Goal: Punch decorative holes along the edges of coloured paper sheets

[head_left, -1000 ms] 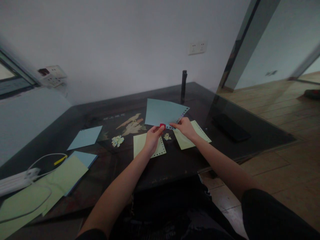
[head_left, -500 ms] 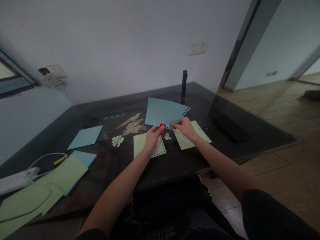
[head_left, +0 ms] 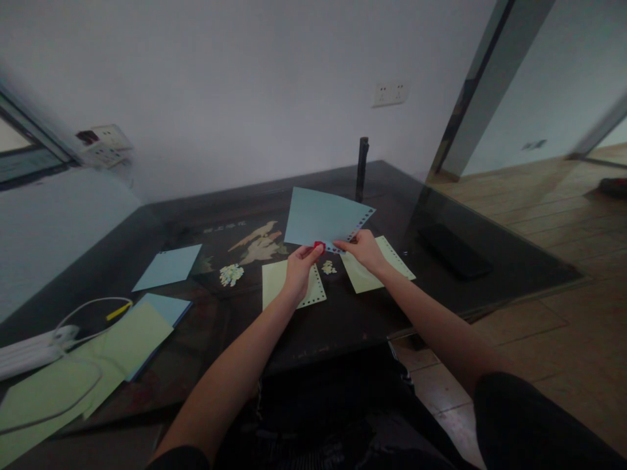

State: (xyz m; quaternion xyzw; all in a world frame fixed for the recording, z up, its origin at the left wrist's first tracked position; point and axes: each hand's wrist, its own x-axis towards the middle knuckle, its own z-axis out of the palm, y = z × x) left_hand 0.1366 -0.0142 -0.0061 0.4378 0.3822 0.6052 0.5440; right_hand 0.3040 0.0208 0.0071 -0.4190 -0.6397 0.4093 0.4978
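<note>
Holding a blue sheet (head_left: pixel 321 217) up off the desk (head_left: pixel 343 313), the person grips it along its lower, hole-punched edge. The left hand (head_left: pixel 298 271) is closed round a small red punch (head_left: pixel 319 245), which sits on that edge at the thumb and fingertips; the right hand (head_left: pixel 365 250) pinches the same edge just beside it, thumb and fingers together on the paper. The sheet rises from both hands toward the far edge of the desk, tilted back, above the desk's middle.

Under the hands lie two green sheets with punched holes: one (head_left: pixel 274 281) beneath the left wrist, the other (head_left: pixel 367 274) beneath the right. Between them sits a little heap of paper dots (head_left: pixel 328 267).

Blue sheets count three: the held one, a loose one (head_left: pixel 168 267) toward the left side, and one (head_left: pixel 169 308) partly under a large green sheet (head_left: pixel 105 356) near the left front corner. Green sheets I count at least three; more may lie in that pile, though I cannot tell.

A white power strip (head_left: pixel 29 349) with its cable lies at the left edge. A dark upright post (head_left: pixel 362 168) stands near the far edge, and a black flat object (head_left: pixel 453 249) lies to the right.
</note>
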